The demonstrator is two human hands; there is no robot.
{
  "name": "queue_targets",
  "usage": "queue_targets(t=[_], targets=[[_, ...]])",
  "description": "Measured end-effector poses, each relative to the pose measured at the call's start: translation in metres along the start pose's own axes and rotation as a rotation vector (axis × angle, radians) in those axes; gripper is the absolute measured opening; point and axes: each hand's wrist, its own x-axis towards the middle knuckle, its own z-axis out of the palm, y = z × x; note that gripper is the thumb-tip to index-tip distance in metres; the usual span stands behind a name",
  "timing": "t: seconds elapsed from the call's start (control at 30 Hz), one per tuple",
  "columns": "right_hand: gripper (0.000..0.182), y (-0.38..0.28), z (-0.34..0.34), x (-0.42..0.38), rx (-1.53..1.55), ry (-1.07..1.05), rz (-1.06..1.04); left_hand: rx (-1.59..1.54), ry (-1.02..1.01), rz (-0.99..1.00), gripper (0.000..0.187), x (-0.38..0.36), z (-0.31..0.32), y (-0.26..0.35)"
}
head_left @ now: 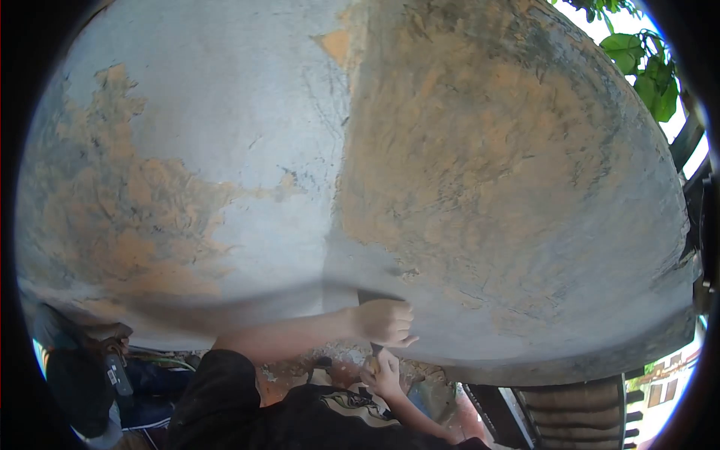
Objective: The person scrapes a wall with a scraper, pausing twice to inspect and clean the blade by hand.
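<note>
My left hand [383, 322] reaches in from the left, its fingers curled into a fist close to the wall's lower part. A dark flat piece [370, 297] shows just above its knuckles; what the fist holds is hidden. Right below it, my right hand [385, 373] is closed around the yellowish handle [371, 364] of a tool, whose thin dark shaft points up toward the left hand. The large wall [262, 97] carries grey plaster, with rough brownish patches at left and right.
At the lower left is another person [79, 390] in dark clothing, a hand [112, 334] near the wall and a grey device [119, 375] beside them. Green leaves [654, 79] hang at the upper right. Ribbed panels [577, 416] stand at the lower right.
</note>
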Motion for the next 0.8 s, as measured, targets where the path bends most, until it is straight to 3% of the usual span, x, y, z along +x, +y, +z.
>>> queue_targets(t=[0.03, 0.1, 0.13, 0.17, 0.23, 0.33, 0.37, 0.4, 0.47, 0.5, 0.57, 0.7, 0.8], targets=[[0.043, 0.016, -0.012, -0.009, 0.012, 0.027, -0.019, -0.055, -0.048, -0.109, 0.036, -0.03, 0.029, 0.008], [0.031, 0.044, -0.035, -0.03, -0.071, 0.312, 0.2, -0.175, -0.19, -0.322, 0.031, -0.093, 0.091, 0.028], [0.031, 0.058, -0.053, -0.042, -0.042, 0.352, 0.188, -0.235, -0.294, -0.422, 0.028, -0.118, 0.116, 0.042], [0.026, 0.07, -0.077, -0.053, -0.044, 0.36, 0.355, -0.274, -0.317, -0.39, 0.028, -0.131, 0.132, 0.058], [0.02, 0.091, -0.112, -0.075, -0.037, 0.444, 0.584, -0.365, -0.644, -0.938, 0.027, -0.15, 0.151, 0.088], [0.016, 0.128, -0.166, -0.105, 0.191, 0.622, 0.627, -0.263, -0.78, -0.93, 0.041, -0.16, 0.168, 0.112], [0.019, 0.14, -0.183, -0.113, 0.222, 0.753, 0.58, -0.499, -0.858, -1.062, 0.049, -0.176, 0.184, 0.107], [0.026, 0.152, -0.199, -0.123, 0.25, 0.882, 0.539, -0.501, -0.905, -1.004, 0.049, -0.168, 0.184, 0.101], [0.026, 0.156, -0.228, -0.148, 0.334, 1.02, 0.418, -1.301, -0.69, -1.926, 0.049, -0.142, 0.187, 0.093], [0.026, 0.155, -0.241, -0.165, 0.351, 1.071, 0.377, -1.291, -0.737, -1.901, 0.049, -0.139, 0.196, 0.09], [0.024, 0.152, -0.256, -0.198, 0.326, 1.209, 0.318, -1.427, 0.066, -2.402, 0.046, -0.138, 0.215, 0.089], [0.015, 0.17, -0.292, -0.271, 0.593, 1.291, 0.169, -1.233, -0.034, -2.355, 0.047, -0.098, 0.262, 0.092], [0.02, 0.169, -0.298, -0.317, 0.869, 1.397, 0.041, -1.242, -0.106, -2.289, 0.048, -0.047, 0.31, 0.113]])
